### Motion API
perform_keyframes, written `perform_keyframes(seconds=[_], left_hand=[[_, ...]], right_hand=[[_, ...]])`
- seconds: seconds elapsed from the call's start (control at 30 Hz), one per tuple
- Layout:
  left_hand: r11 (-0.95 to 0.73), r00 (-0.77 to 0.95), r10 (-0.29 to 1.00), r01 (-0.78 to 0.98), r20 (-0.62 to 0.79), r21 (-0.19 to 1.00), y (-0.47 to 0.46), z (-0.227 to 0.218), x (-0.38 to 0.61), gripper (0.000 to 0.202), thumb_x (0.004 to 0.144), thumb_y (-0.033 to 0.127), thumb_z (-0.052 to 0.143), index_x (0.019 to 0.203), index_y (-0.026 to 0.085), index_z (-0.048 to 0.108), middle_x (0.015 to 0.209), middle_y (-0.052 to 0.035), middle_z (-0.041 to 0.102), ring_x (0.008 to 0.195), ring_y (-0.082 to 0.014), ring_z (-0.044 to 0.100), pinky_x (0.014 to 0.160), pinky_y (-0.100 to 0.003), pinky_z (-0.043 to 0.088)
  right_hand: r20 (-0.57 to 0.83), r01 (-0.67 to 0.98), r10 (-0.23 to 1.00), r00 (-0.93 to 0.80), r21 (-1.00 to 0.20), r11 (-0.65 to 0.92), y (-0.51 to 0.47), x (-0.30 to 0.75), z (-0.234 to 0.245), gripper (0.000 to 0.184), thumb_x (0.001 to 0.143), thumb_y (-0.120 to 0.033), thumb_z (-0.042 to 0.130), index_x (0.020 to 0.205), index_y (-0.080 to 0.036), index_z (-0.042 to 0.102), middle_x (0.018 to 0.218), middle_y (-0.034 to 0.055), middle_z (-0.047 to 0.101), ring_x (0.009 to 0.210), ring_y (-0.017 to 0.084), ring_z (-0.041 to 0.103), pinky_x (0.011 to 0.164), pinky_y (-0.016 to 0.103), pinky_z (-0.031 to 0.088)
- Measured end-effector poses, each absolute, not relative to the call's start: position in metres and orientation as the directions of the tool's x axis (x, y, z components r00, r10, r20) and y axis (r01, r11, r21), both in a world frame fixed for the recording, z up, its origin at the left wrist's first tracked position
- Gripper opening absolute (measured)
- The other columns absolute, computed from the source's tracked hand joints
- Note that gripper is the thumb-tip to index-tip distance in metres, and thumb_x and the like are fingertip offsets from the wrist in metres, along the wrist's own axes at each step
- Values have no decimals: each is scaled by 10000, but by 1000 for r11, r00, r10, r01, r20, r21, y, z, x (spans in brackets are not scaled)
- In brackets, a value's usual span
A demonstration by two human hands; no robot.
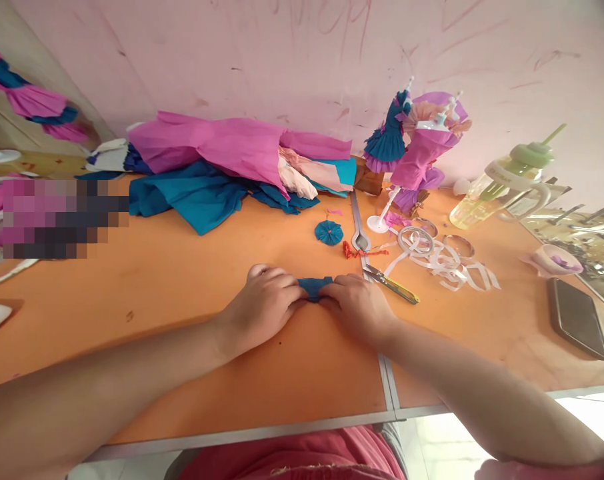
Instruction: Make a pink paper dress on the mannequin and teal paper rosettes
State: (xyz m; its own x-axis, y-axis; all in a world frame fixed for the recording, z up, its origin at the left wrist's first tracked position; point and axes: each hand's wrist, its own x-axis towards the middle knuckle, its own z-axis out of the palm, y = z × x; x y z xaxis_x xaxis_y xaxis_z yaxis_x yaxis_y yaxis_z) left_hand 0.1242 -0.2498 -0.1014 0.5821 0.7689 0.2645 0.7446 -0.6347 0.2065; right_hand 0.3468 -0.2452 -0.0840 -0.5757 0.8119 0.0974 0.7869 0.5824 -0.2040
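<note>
Big orange table (302,380) here, with a heap of magenta sheets (217,143) along the far side and a teal sheet (192,197) just nearer. Drink bottle (475,193) is far right. Left hand (269,300) and right hand (359,310) are around the middle, yellow-handled snips (395,287) just right of them, teal rosette (329,233) farther back. Then the little blue strip (315,288), between the hands, an end pinched in each.

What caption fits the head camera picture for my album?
Left hand and right hand hold a small blue strip between them at an orange table.
</note>
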Motion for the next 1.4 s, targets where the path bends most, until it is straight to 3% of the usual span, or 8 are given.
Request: perform_keyframes(seconds=[0.2,0.37,0.63,0.7,0.87,1.0,1.13,1.4], left_hand=[[-652,599,754,732,270,197,-249,-103,125,180,901,173,522,942,236,685,934,-38,701,936,-231,596,861,-434,338],[-635,574,768,739,286,224,-250,-102,125,235,898,133,493,1025,242,657,894,-18,711,905,-214,615,910,-460,308],[-660,604,747,722,278,205,-251,-100,129,182,897,203,494,879,214,674,862,-41,675,900,-227,590,847,-440,342],[-656,588,747,727,311,202,-255,-94,131,154,844,204,535,905,208,677,948,-67,666,963,-253,580,869,-452,351],[-675,584,720,714,375,184,-265,-85,135,452,797,309,616,1232,185,608,1285,-144,570,1273,-345,444,1024,-524,302],[-672,568,699,730,435,126,-262,-96,133,163,874,294,578,954,253,714,1300,-85,599,1343,-345,405,1054,-568,205],[-693,588,667,715,457,92,-259,-104,131,200,892,182,542,822,262,711,1242,-39,646,1329,-300,439,1083,-573,131],[-783,667,584,613,462,104,-256,-102,128,141,890,213,571,835,226,700,1059,-44,683,1203,-273,538,965,-456,366]], right_hand=[[78,786,816,-573,-229,574,-247,346,-82,167,947,-287,551,939,-241,711,909,35,673,873,173,614,737,259,408],[65,807,833,-549,-217,549,-249,346,-82,218,959,-309,529,1127,-266,660,899,25,689,836,175,633,681,266,393],[91,788,803,-589,-153,596,-248,343,-80,229,964,-289,514,904,-207,720,900,48,633,865,169,581,751,271,408],[116,766,774,-622,-113,633,-249,342,-83,230,965,-265,504,878,-199,706,899,51,624,865,172,562,729,277,401],[128,731,731,-670,-60,680,-253,343,-88,194,970,-262,502,935,-200,683,917,56,625,849,176,537,665,288,380],[138,721,718,-682,-34,692,-255,344,-86,218,981,-271,482,905,-201,674,907,48,624,834,171,538,657,295,377],[161,720,716,-680,-39,693,-256,344,-82,255,984,-291,475,875,-192,683,896,56,630,822,167,547,636,306,362],[212,647,649,-730,-90,757,-256,347,-79,235,972,-283,505,880,-222,712,852,37,644,776,156,544,640,281,362]])
